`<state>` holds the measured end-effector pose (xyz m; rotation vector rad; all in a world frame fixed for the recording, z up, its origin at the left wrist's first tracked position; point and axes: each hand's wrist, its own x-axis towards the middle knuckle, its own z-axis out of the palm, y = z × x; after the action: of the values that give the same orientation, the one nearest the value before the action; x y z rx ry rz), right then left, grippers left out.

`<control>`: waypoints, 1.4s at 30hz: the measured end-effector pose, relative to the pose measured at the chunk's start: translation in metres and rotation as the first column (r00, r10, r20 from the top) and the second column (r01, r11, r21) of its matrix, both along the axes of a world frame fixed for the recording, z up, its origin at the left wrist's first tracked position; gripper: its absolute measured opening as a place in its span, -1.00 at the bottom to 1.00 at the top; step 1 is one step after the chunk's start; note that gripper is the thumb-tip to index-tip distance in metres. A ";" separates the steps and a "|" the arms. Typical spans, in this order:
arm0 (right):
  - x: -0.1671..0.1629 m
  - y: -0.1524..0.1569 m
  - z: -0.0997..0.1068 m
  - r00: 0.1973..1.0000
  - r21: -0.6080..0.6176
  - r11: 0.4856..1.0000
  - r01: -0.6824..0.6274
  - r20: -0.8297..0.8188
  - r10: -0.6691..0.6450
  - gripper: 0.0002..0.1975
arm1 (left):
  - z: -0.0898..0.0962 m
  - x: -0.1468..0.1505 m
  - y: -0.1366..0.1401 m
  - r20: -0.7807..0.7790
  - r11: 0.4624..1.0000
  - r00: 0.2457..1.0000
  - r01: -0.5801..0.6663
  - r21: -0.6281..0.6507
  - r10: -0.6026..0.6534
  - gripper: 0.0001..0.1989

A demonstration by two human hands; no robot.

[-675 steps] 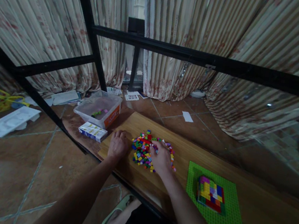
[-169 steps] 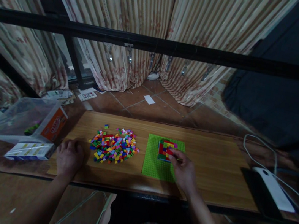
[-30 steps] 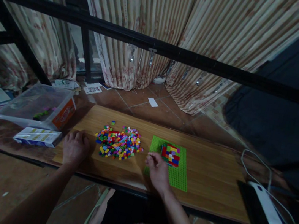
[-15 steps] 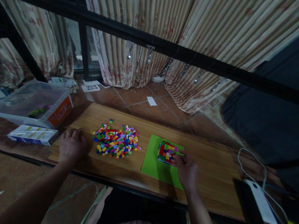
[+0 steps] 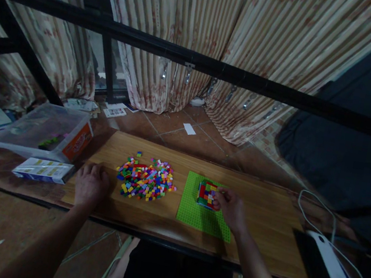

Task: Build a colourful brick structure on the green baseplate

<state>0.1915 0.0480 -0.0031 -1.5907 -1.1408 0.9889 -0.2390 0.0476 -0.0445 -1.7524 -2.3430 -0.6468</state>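
A small block of multicoloured toy building bricks (image 5: 205, 193) stands on a bright green studded baseplate (image 5: 189, 215). My right hand (image 5: 230, 209) is at the right side of this block, thumb and fingertips pinched together against it. Whatever is between those fingers is too small and hidden to make out. My left hand (image 5: 91, 184) rests on the left end of the wooden board, loosely bent, thumb apart, holding nothing I can see. Between the hands lies a loose pile of small coloured bricks (image 5: 145, 180).
The wooden board (image 5: 264, 220) carries the pile and baseplate. To the left are a clear plastic tub (image 5: 43, 128) and a flat box (image 5: 44, 170). On the right lies a white device (image 5: 329, 260) with a cable (image 5: 334, 218). A black rail (image 5: 199, 60) crosses beyond the board.
My right hand has shifted slightly at the brick block, fingertips now closer over its right part. My left hand stays put. The whole view has moved slightly.
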 end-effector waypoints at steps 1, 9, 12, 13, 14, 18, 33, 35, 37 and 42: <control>0.001 0.001 -0.002 1.000 -0.006 1.000 -0.003 -0.011 0.003 -0.58 | 0.000 0.000 0.000 -0.001 1.000 1.000 0.005 -0.001 -0.005 -0.62; 0.002 0.007 -0.001 0.954 -0.031 0.995 -0.099 0.282 0.104 -0.75 | -0.006 -0.002 0.001 -0.026 1.000 1.000 0.008 0.007 -0.008 -0.60; 0.000 0.009 0.004 0.844 -0.002 0.988 -0.153 0.520 0.131 -0.80 | -0.006 -0.002 0.001 -0.026 1.000 1.000 -0.016 0.004 0.016 -0.61; -0.001 0.009 0.006 0.806 0.006 0.987 -0.162 0.577 0.129 -0.82 | -0.006 -0.002 0.001 -0.027 1.000 0.999 -0.019 -0.001 0.019 -0.61; -0.003 0.009 0.007 0.773 0.011 0.987 -0.163 0.622 0.121 -0.83 | -0.005 -0.002 0.001 -0.029 1.000 0.999 -0.018 -0.006 0.018 -0.61; -0.011 0.008 0.012 0.629 -0.020 0.991 -0.134 0.771 0.101 -0.82 | -0.003 -0.002 0.001 -0.033 1.000 0.999 -0.003 -0.023 0.003 -0.61; -0.032 0.014 0.029 0.117 -0.288 0.936 -0.201 0.942 0.315 -0.72 | -0.005 -0.002 0.002 -0.011 1.000 1.000 0.015 0.009 -0.015 -0.62; -0.032 0.017 0.030 0.111 -0.299 0.934 -0.194 0.940 0.324 -0.72 | -0.006 -0.002 0.002 -0.020 1.000 1.000 0.012 0.012 -0.012 -0.61; -0.032 0.019 0.029 0.122 -0.297 0.934 -0.197 0.938 0.324 -0.74 | -0.006 -0.002 0.002 -0.015 1.000 1.000 0.003 0.013 -0.003 -0.61; -0.020 0.017 0.029 0.233 -0.249 0.947 -0.201 0.927 0.293 -0.68 | -0.005 -0.001 0.000 0.007 1.000 1.000 0.005 0.009 -0.005 -0.60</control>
<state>0.1717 0.0651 0.0257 -2.1804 -2.2805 0.0566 -0.2401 0.0480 -0.0495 -1.7559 -2.3373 -0.6651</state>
